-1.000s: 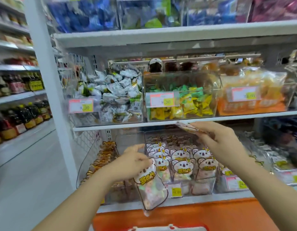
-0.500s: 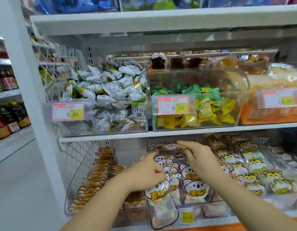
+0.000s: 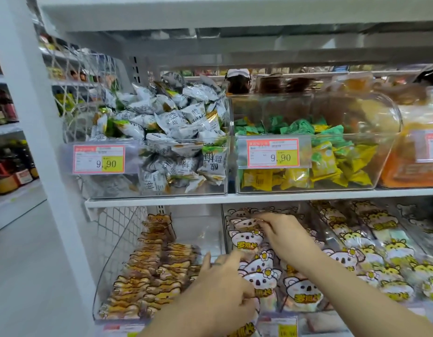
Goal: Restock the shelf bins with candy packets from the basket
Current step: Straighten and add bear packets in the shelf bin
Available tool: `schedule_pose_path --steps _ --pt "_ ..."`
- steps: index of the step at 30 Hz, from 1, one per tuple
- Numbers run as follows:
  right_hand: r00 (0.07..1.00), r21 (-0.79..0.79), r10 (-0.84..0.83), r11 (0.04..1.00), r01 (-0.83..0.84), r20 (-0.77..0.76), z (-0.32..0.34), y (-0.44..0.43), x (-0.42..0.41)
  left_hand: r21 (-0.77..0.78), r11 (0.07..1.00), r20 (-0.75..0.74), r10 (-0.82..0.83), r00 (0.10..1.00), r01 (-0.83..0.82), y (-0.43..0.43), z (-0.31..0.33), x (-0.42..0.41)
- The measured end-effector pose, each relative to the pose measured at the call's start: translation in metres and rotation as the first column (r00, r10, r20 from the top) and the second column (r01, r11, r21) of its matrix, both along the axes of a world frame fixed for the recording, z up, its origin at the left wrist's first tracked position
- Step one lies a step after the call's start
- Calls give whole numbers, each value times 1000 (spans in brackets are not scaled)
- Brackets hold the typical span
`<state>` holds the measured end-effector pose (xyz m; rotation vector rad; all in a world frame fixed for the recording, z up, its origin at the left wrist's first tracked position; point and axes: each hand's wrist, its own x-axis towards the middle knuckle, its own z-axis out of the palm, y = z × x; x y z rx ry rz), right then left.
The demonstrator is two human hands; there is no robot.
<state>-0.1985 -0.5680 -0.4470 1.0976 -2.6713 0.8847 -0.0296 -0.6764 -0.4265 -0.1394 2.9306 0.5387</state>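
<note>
- clear plastic bin [image 3: 223,229], middle of the lower shelf, holds upright rows of koala packets [image 3: 247,240]; the basket is out of view.
- right hand [image 3: 283,235] reaches far in, fingertips pinching the far packet [image 3: 246,223] by its top; a tug could topple the row.
- left hand [image 3: 220,290], near, curls round the near packet [image 3: 243,333], which hangs over the bin's front; a loose grip could drop it outside.

I read one white shelf board [image 3: 307,192] above both grips. On it stand a clear bin of white packets [image 3: 147,152] above the left grip [image 3: 218,293] and a bin of green-yellow packets [image 3: 307,147] above the right grip [image 3: 283,237].
</note>
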Motion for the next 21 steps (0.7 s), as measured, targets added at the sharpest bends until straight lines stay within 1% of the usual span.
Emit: schedule_pose_path --steps 2,4,7,10,13,15,19,21 --pt "1000 11 -14 1000 14 7 1 -3 -2 13 1000 -23 -27 999 27 -4 -5 -2" --pt "999 30 -30 999 29 25 1 -4 -4 -20 997 -49 -78 996 78 -10 -13 -5" --pt "998 114 -17 993 11 55 1 -7 -10 -27 996 -60 -91 994 89 -16 -18 -7" --pt "995 228 3 973 -26 100 2 -13 -16 22 998 -85 -65 994 67 -19 -16 -5" --pt "990 294 14 954 -54 138 5 -17 -19 71 996 -92 -45 995 52 -24 -14 -1" --pt "987 311 17 948 -68 163 9 -18 -18 93 994 -104 -39 994 49 -27 -11 3" --pt "981 263 1 963 -54 196 17 -20 -17 166 986 -178 30 984 0 -39 -7 8" --pt "973 307 -1 949 -72 230 19 -24 -17 236 971 -216 80 973 -28 -45 -4 9"
